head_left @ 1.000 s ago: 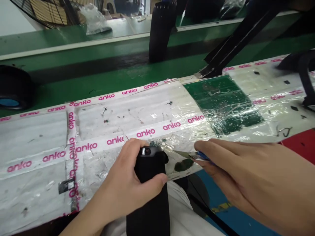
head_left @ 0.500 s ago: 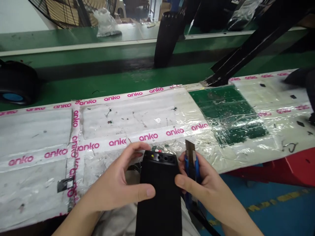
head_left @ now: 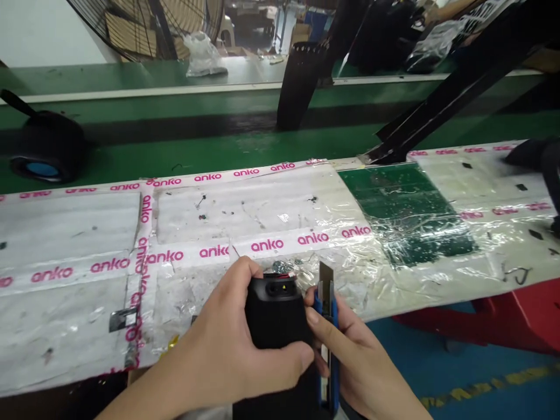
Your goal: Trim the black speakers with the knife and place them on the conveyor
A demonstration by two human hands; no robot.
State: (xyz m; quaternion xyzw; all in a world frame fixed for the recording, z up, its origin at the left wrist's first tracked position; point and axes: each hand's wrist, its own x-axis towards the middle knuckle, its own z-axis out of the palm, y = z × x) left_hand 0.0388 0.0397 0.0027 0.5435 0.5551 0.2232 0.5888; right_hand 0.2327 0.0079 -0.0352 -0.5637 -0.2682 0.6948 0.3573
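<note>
A black fabric-covered housing (head_left: 277,321) is held upright at the bench's near edge, with round holes in a plastic panel near its top and a bit of red wire above. Around its left side wraps my left hand (head_left: 245,350), thumb across the front. My right hand (head_left: 350,338) grips a blue utility knife (head_left: 326,309) with its blade out and pointing up, close beside the housing's right side. Whether the right fingertips touch the housing, I cannot tell. The housing's lower part is partly hidden by my left hand.
The bench (head_left: 245,204) is covered with white sheet and pink-lettered tape. A black speaker-like object (head_left: 50,143) with a strap and blue disc stands at far left. A dark slanted bar (head_left: 437,111) crosses at right; a red stool-like piece (head_left: 490,321) sits below the bench edge.
The housing has turned, showing a different panel with fewer holes. My left hand has closed further around it. The knife has shifted slightly left and stands more upright.
</note>
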